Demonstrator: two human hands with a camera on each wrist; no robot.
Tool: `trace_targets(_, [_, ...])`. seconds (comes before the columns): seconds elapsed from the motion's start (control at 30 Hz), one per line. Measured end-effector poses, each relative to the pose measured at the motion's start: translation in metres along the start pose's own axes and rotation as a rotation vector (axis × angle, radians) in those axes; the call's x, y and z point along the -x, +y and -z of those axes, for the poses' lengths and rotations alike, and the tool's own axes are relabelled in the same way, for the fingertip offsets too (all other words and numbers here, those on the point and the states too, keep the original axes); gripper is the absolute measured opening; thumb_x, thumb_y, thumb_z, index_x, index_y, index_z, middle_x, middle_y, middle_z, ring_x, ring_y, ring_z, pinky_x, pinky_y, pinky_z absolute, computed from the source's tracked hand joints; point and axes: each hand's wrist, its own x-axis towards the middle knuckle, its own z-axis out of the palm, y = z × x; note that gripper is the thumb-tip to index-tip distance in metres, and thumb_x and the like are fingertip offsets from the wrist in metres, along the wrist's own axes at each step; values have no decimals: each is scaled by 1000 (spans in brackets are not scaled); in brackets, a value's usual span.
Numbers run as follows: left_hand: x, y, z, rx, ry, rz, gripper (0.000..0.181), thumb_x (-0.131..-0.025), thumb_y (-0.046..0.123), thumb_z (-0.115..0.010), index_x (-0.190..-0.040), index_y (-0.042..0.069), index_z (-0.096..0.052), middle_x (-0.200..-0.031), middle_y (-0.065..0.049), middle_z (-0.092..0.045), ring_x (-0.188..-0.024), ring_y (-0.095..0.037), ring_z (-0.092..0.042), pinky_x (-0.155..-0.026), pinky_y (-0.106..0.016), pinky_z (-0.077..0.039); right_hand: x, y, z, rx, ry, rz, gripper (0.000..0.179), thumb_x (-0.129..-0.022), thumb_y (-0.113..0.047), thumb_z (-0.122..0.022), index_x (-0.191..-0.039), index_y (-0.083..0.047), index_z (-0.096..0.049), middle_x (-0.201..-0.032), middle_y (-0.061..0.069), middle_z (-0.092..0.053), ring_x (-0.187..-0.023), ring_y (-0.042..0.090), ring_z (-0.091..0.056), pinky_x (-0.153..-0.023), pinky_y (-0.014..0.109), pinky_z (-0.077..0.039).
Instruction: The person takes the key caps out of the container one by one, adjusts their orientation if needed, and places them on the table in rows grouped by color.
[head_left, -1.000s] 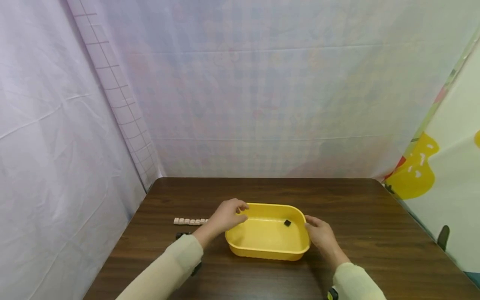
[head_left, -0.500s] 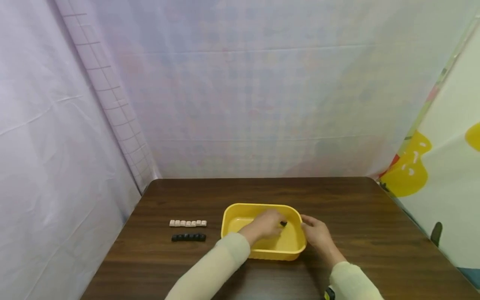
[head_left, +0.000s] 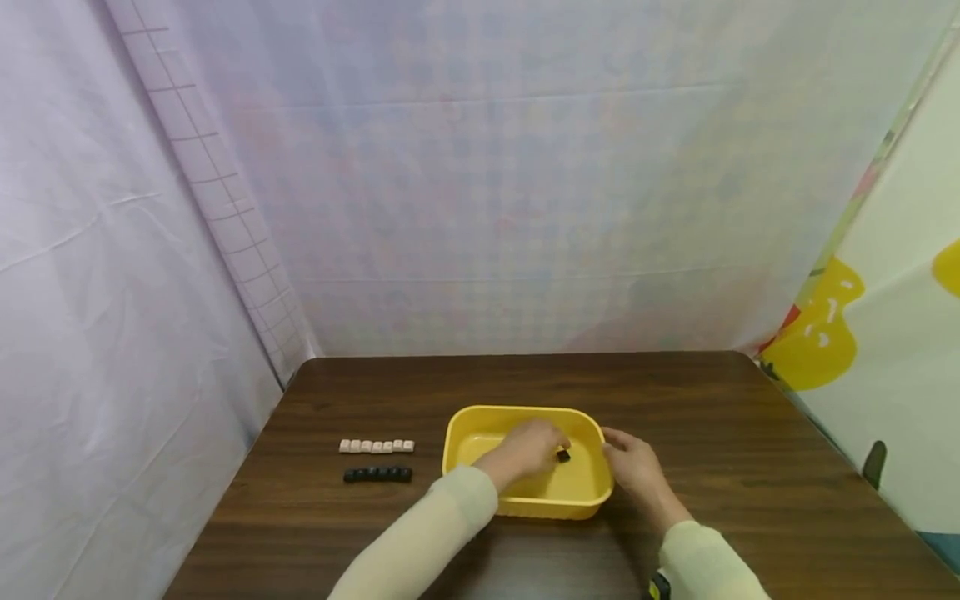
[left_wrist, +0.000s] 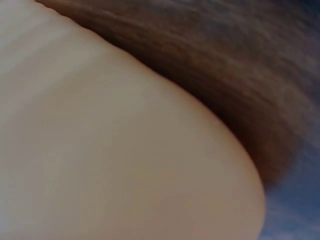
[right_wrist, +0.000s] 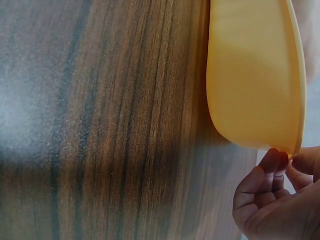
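Note:
My left hand (head_left: 529, 445) reaches down inside the yellow plastic basin (head_left: 551, 503), its curled fingertips at a small black keycap (head_left: 563, 456). The fingers appear to pinch the keycap, though the hand partly hides the contact. At the basin's right end, my right hand (head_left: 636, 468) grips the rim. The right wrist view shows thumb and fingers of the right hand (right_wrist: 275, 200) pinching the corner edge of the basin (right_wrist: 255, 75). A pale sleeve (left_wrist: 125, 150) fills most of the left wrist view and hides the left hand there.
Left of the basin, a row of several white keycaps (head_left: 377, 447) lies on the dark wooden table (head_left: 675, 392). A row of several black keycaps (head_left: 377, 474) runs parallel, nearer to me. Pale curtains (head_left: 480, 208) hang behind the table.
My left hand has moved from above the basin's left rim down into it, to the black keycap. The keycap has shifted slightly left and nearer. My right hand stays at the rim.

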Motion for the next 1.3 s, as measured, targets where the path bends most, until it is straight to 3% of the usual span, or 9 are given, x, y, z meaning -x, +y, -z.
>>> trace_targets(0.13, [0,4,-4,-139,27,-106,14,-96,22,-65,-107,24,-73,-95,7,-64,-87,-10,-61,-77,-25,-49,-1,1,0,-5,0,9,45,-100,-9,-46,-139,12,-47,-137,35,-48,-105,33,-61,-81,33,-52])
trace_targets(0.27, [1,5,-4,-157,29,-103,9,-94,18,-66,-88,23,-70,-82,7,-61,-74,-11,-57,-68,-27,-47,-1,2,0,-20,-3,9,44,-100,-8,-46,-139,12,-47,-136,35,-49,-102,31,-62,-79,32,-52])
trace_targets(0.37, [3,4,-2,-99,21,-51,17,-91,14,-67,-75,20,-64,-73,7,-58,-68,-10,-53,-63,-26,-45,-1,2,0,-22,1,12,44,-100,-8,-46,-139,12,-47,-135,35,-50,-99,30,-63,-76,30,-52])
trace_targets(0.47, [7,0,2,-37,15,-11,18,-90,11,-68,-74,17,-63,-73,6,-58,-67,-9,-53,-62,-24,-45,0,2,0,-19,5,20,44,-99,-8,-46,-138,12,-48,-134,35,-51,-98,29,-63,-74,29,-51])
trace_targets(0.57, [13,-4,7,0,12,4,5,-94,15,-66,-91,15,-70,-88,5,-65,-82,-10,-60,-72,-24,-50,-1,2,0,-17,6,21,43,-99,-8,-46,-138,12,-49,-134,34,-51,-98,29,-62,-74,28,-51])
trace_targets(0.67, [20,-10,12,30,24,-6,19,-97,18,-64,-113,14,-72,-107,2,-68,-100,-12,-63,-86,-24,-50,0,2,0,-13,4,23,43,-100,-9,-45,-138,12,-49,-134,34,-51,-99,29,-62,-74,28,-51])
trace_targets(0.73, [27,-14,16,77,38,-13,24,-98,18,-63,-119,12,-70,-113,0,-69,-104,-13,-63,-89,-25,-50,0,2,0,-11,5,26,43,-100,-9,-45,-137,12,-49,-134,34,-51,-100,29,-62,-75,29,-51])
trace_targets(0.97, [53,-35,30,326,102,48,23,-96,16,-65,-116,6,-70,-109,-2,-70,-99,-13,-64,-84,-28,-52,1,2,0,9,2,24,43,-101,-9,-45,-138,12,-49,-135,34,-50,-104,31,-60,-77,30,-50])
trace_targets(1.3, [93,-71,38,519,266,200,19,-93,14,-69,-111,11,-72,-94,0,-63,-83,-14,-58,-71,-30,-49,1,1,0,8,-3,11,43,-101,-10,-45,-139,11,-48,-135,34,-51,-98,28,-62,-74,28,-50])
